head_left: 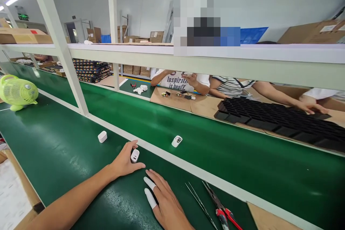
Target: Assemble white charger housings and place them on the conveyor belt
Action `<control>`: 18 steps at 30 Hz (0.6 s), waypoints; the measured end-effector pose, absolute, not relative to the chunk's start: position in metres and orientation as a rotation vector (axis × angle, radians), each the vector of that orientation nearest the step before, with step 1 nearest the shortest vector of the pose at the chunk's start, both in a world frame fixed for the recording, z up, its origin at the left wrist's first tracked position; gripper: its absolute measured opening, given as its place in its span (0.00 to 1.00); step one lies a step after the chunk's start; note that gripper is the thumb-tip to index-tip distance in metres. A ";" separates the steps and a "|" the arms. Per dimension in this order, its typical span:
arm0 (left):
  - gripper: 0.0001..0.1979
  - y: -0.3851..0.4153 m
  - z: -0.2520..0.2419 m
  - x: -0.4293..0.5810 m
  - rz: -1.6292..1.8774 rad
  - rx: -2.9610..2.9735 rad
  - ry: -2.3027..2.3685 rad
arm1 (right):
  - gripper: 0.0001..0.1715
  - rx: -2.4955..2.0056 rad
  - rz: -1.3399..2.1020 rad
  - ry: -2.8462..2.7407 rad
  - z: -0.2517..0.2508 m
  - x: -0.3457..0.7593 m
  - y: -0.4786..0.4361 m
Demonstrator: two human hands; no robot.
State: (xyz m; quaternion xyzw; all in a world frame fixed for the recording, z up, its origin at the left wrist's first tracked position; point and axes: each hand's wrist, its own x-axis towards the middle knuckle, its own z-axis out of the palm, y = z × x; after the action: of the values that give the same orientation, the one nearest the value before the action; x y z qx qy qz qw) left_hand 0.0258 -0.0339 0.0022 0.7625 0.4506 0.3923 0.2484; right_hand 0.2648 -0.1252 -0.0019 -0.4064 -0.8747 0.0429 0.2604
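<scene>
My left hand [125, 160] rests on the green bench with thumb and fingers spread apart. Between them stands a small white charger housing [135, 155] with port slots on its top face; whether the palm touches it I cannot tell. My right hand [168, 201] lies palm down, fingers stretched out, with white finger cots [150, 197] on two of them. To its right are metal tweezers [201, 203] and red-handled long-nose pliers [219, 206]. Another white housing [102, 136] sits left of my left hand. An open white housing [177, 141], with parts showing inside, lies on the green conveyor belt.
A pale rail [175, 161] separates the bench from the belt. A white post [71, 72] and shelf edge [188, 63] cross the view. A green fan [20, 93] stands left. Co-workers' hands are beyond the belt, near black trays [275, 115]. A cardboard sheet [269, 219] lies bottom right.
</scene>
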 end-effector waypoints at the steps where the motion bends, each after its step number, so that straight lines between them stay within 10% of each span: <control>1: 0.49 -0.036 0.003 0.025 1.054 2.037 1.215 | 0.21 -1.108 0.120 -2.376 0.000 0.265 -0.126; 18: 0.26 -0.054 0.009 0.014 1.036 2.108 1.176 | 0.22 -1.136 0.148 -2.424 0.004 0.266 -0.134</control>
State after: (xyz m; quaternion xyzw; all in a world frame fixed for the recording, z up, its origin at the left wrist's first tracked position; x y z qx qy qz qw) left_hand 0.0136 -0.0538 0.0091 0.7761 0.4330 0.3815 0.2544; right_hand 0.2664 -0.1344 0.0037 -0.4125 -0.8803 0.0537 0.2280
